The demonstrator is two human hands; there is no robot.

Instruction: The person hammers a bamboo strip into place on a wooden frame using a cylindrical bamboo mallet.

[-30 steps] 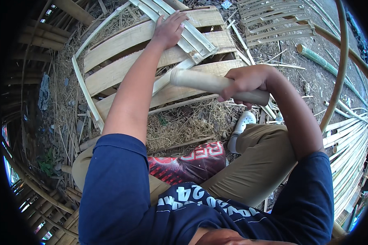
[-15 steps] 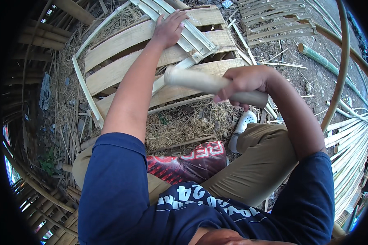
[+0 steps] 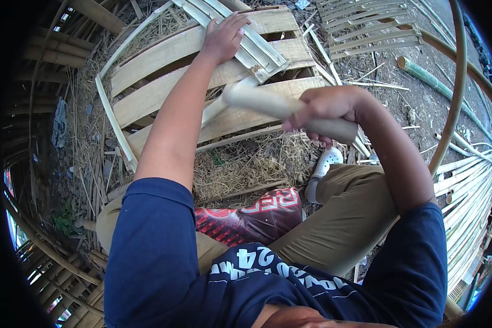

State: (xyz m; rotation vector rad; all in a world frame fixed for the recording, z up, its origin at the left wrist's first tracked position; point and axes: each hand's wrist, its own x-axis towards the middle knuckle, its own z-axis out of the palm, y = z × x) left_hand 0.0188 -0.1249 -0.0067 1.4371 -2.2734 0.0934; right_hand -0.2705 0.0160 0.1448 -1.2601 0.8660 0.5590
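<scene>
Left hand (image 3: 224, 37): flat, fingers spread, palm pressing down on the bundle of pale split bamboo strips (image 3: 240, 38) lying slantwise across the far part of the frame; not closed round anything.
Right hand (image 3: 325, 106): grip wrapped tight round the pale round wooden club (image 3: 281, 106), held mid-air with its free end pointing left toward the strips, just near of them.
Work piece: flat frame of wide pale bamboo slats (image 3: 164, 76), lying on the straw-covered ground (image 3: 240, 164) in front of the seated person; the strips rest on its far right part.
Step in hand (judgement): striking or tapping the strips against the slats. Doing it well likely means landing the club's end clear of the left fingers, keeping the pressing palm far of the strike point, and swinging short from the wrist.
Edges: the slat frame's near edge sits just far of the bent knee in tan trousers (image 3: 355, 218); the white shoe (image 3: 322, 167) lies below the right hand, near the club's path.
Open room: straw between frame and knees is free of tools. A curved bamboo pole (image 3: 456, 93) arcs along the right, and stacked thin bamboo strips (image 3: 470, 186) crowd the right edge, so an outward swing has little room there.
Left side: a thin bent bamboo lath (image 3: 112, 115) borders the frame.
</scene>
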